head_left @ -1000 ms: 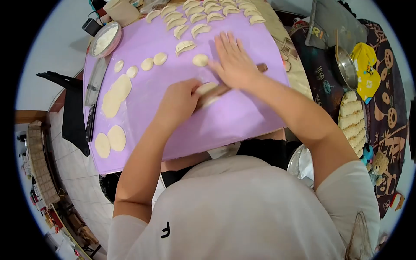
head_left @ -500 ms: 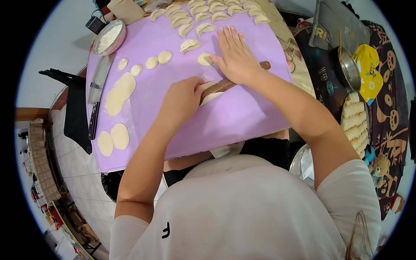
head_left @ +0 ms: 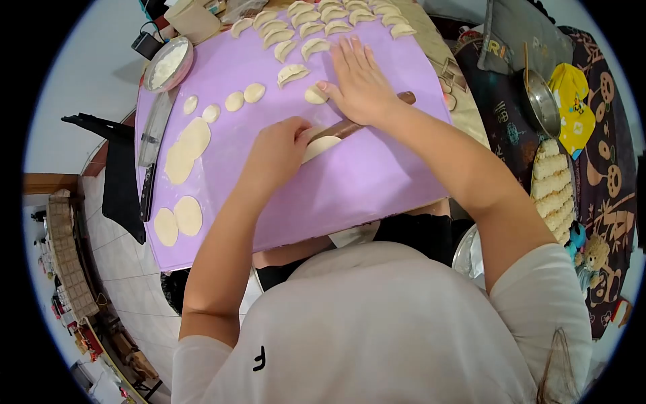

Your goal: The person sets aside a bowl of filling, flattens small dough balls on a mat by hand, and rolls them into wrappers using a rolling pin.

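Note:
A brown rolling pin lies slantwise across a thin round dough wrapper on the purple mat. My right hand is stretched out flat, its heel pressing on the pin and its fingers pointing away from me. Beside that thumb sits a small dough disc. At the wrapper's left edge my left hand is closed, with curled fingers pinching the dough by the pin's left end. Part of the wrapper is hidden under this hand and the pin.
Several folded dumplings stand in rows at the mat's far side. Flattened wrappers and small dough discs lie on the left, near a knife and a bowl of flour. A metal pot is off to the right.
The rolling pin has shifted slightly away from me under my right palm, and more of the wrapper shows on its near side. My left hand stays at the wrapper's edge.

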A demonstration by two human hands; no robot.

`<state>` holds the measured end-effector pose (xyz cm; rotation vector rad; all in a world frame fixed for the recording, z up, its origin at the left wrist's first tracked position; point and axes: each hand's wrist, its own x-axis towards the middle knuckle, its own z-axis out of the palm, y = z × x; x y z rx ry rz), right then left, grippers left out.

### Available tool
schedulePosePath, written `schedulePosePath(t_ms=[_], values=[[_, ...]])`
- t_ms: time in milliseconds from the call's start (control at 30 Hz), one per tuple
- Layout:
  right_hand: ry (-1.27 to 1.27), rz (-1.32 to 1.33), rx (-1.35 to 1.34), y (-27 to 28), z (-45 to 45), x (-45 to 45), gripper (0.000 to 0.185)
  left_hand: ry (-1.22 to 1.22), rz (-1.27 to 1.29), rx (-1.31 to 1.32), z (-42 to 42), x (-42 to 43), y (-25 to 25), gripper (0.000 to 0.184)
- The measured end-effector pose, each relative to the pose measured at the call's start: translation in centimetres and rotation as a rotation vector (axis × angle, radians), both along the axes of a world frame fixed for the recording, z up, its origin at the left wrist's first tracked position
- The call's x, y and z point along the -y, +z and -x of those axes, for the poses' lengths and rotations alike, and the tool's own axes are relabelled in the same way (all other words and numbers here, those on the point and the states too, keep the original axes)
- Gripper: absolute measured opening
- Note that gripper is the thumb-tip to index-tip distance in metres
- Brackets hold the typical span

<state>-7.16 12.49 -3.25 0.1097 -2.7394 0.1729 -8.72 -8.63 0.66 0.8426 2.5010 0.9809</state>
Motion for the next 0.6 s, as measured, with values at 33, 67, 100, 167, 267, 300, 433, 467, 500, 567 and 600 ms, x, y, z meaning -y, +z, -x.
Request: schedulePosePath(t_ms=[33,67,100,167,267,300,433,467,500,567,600], values=[[0.002,-0.007,-0.051,0.2,0.5,0.0,0.077,-0.024,0.056,0.014,0.1,-0.5,0.3,0.025],[0.019,-0.002,0.019,0.1,-0.7,0.0,0.077,-0.049,0.114,0.03,0.1,-1.0,0.7,0.025],[0.035,0.002,0.091,0.6,-3.4,0.1,0.077,-0.076,0.171,0.048,0.2,-1.2,1.0,0.025],[0.075,-0.011,0.204,1.4,-8.9,0.3,0.076,-0.02,0.039,0.164,0.7,-0.9,0.0,0.025],[0.104,-0.045,0.275,1.9,-12.6,0.0,0.076,0.056,-0.101,0.364,1.2,0.1,-1.2,0.025],[0.089,-0.043,0.268,1.6,-11.8,0.1,0.076,0.079,-0.133,0.434,0.9,0.4,-1.2,0.026],[0.029,0.061,0.152,0.3,-3.1,0.4,0.076,0.016,0.003,0.127,-0.5,0.8,-0.1,0.026],[0.015,0.05,0.095,0.0,-1.1,0.4,0.076,-0.003,0.0,0.064,-0.2,0.5,-0.2,0.026],[-0.002,0.037,0.036,0.2,0.7,0.5,0.076,-0.025,-0.004,0.0,0.2,0.2,-0.2,0.026],[0.001,0.044,-0.004,0.2,1.3,0.4,0.076,-0.075,0.075,0.003,0.8,-0.7,0.1,0.027],[0.019,0.064,0.016,0.6,0.0,0.5,0.076,-0.103,0.114,0.005,1.1,-0.9,0.2,0.028]])
